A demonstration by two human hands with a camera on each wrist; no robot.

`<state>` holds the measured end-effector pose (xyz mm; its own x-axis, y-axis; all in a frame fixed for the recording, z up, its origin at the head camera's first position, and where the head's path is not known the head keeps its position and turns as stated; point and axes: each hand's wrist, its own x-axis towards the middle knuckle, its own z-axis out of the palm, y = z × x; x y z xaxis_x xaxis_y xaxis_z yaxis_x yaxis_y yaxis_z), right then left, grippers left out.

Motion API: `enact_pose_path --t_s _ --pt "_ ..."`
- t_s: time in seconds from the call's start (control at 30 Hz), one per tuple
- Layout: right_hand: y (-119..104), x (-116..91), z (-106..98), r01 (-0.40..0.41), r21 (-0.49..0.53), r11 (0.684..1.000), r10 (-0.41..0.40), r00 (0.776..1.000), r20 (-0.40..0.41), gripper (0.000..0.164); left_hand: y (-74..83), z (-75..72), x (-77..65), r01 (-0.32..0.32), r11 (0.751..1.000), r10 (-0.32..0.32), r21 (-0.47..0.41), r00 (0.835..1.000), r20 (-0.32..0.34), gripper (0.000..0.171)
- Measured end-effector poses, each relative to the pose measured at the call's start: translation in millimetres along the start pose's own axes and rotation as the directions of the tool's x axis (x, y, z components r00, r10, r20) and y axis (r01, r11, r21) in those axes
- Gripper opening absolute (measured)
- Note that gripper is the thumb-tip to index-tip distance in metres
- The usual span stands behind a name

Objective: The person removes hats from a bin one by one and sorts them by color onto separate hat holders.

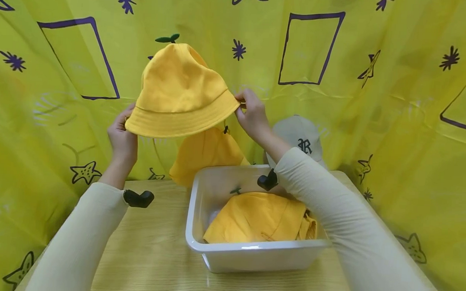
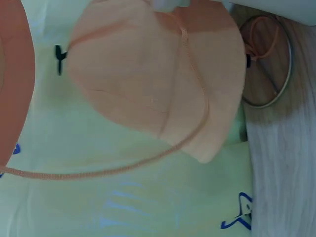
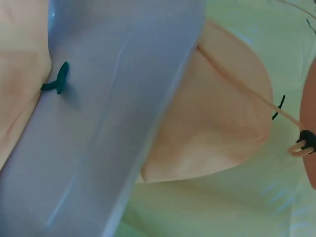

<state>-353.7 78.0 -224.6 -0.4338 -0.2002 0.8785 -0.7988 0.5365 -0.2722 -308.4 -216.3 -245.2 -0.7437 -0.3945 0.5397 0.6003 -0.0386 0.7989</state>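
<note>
Yellow hat [image 1: 184,91] — between both hands [image 1: 124,137] [image 1: 253,114] (aloft)

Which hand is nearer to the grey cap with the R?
Right. In the head view, the right hand is just left of the grey cap, pinching the brim of the held-up yellow hat; the left hand is farther left, at the brim's opposite end.
</note>
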Motion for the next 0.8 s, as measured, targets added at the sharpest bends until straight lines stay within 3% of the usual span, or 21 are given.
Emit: enact_pose_path --t_s 0.23,0.33,0.57,0.8 --pt "12.2 -9.7 3.3 -0.190 -0.176 0.966 0.203 0.978 0.055 0.010 -23.2 2.0 -4.4 0.008 0.977 -0.026 0.212 0.996 0.086 0.028" --pt "17.5 -15.8 7.7 -0.243 -0.228 0.943 0.262 0.963 0.057 0.010 -28.8 4.6 -7.6 0.035 0.968 -0.058 0.247 0.994 0.089 0.032" --pt "32.3 -29.6 11.6 -0.265 -0.320 0.909 0.318 0.940 0.124 0.011 -44.9 6.6 -17.3 0.082 0.939 -0.142 0.335 0.977 0.157 0.033" --pt "40.8 -40.1 10.3 -0.272 -0.440 0.856 0.408 0.878 0.250 0.009 -74.0 5.9 -22.5 0.063 0.871 -0.200 0.488 0.952 0.233 0.034"
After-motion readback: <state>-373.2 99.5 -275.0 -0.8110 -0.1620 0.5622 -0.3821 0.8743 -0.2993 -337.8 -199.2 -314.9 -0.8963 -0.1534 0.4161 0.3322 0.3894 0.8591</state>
